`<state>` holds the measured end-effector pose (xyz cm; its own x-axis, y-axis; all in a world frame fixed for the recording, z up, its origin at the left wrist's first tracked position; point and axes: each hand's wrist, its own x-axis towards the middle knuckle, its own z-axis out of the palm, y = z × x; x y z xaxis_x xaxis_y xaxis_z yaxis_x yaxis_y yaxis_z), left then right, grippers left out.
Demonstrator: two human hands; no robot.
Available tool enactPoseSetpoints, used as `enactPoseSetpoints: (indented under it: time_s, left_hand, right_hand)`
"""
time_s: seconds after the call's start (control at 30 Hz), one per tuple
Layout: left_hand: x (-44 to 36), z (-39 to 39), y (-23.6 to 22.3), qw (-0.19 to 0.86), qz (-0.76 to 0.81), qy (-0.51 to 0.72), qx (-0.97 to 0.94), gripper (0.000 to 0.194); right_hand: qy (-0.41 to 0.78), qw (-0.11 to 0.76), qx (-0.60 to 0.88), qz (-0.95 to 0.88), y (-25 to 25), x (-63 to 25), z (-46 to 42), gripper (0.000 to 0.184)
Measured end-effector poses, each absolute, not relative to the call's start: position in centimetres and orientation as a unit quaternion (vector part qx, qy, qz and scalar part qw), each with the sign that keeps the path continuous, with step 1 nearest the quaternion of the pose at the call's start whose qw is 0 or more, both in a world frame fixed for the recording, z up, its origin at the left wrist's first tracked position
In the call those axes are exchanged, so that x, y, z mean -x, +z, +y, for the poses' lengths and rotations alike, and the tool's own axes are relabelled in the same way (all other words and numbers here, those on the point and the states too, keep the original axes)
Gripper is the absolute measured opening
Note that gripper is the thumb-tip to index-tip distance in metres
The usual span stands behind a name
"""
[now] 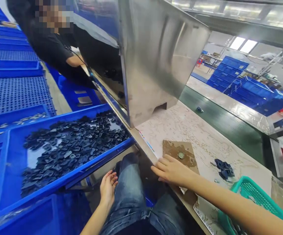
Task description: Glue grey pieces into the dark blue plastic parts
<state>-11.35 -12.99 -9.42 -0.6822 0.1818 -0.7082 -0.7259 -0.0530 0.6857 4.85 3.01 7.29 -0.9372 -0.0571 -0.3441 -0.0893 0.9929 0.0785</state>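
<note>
The right hand lay over the tabletop, its fingers flat, nearly together and clamped on nothing, touching the lower edge of a brown cardboard sheet. A round metal disc sat on the sheet. Dark plastic pieces lay just beyond, near a teal basket. The empty left hand hung above a denim knee, its fingers loosely apart, beside a blue bin heaped with dark parts. The print on a white label was too small to read.
</note>
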Motion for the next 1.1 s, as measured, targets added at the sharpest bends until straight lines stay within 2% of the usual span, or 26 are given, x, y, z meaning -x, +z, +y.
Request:
enactPoseSetpoints:
  time_s: [0.13, 0.2, 0.23, 0.33, 0.5, 0.77, 0.93, 1.1]
  left_hand:
    - [10.6, -13.0, -9.2, 0.330, 0.616, 0.680, 0.222, 0.011]
    - [10.2, -13.1, -9.0, 0.313, 0.630, 0.691, 0.167, 0.010]
    - [10.0, -13.1, -8.9, 0.305, 0.636, 0.698, 0.120, 0.012]
    - [9.5, -12.9, -8.5, 0.294, 0.641, 0.709, -0.023, 0.029]
    - [8.6, -11.8, -8.0, 0.312, 0.633, 0.704, -0.078, 0.047]
    - [6.3, -11.5, -8.2, 0.355, 0.634, 0.681, -0.093, 0.057]
    - [5.3, -12.0, -7.6, 0.374, 0.637, 0.668, -0.093, 0.059]
    - [5.3, -12.3, -6.8, 0.373, 0.632, 0.674, -0.085, 0.060]
  right_hand:
    - [-0.002, 0.083, -0.087, 0.993, 7.8, -5.8, 6.4, 0.088]
    - [-0.017, 0.101, -0.104, 0.989, 7.6, -5.6, 8.0, 0.110]
    - [-0.024, 0.115, -0.086, 0.989, 7.3, -5.3, 8.4, 0.114]
    - [-0.036, 0.138, -0.041, 0.989, 6.6, -4.4, 8.7, 0.113]
    - [-0.028, 0.154, -0.046, 0.987, 6.7, -4.0, 8.4, 0.105]
    - [-0.004, 0.147, -0.102, 0.984, 7.2, -7.2, 9.1, 0.090]
    - [0.016, 0.155, -0.165, 0.974, 7.6, -8.3, 8.6, 0.094]
    - [0.050, 0.145, -0.177, 0.972, 8.1, -9.2, 7.9, 0.087]
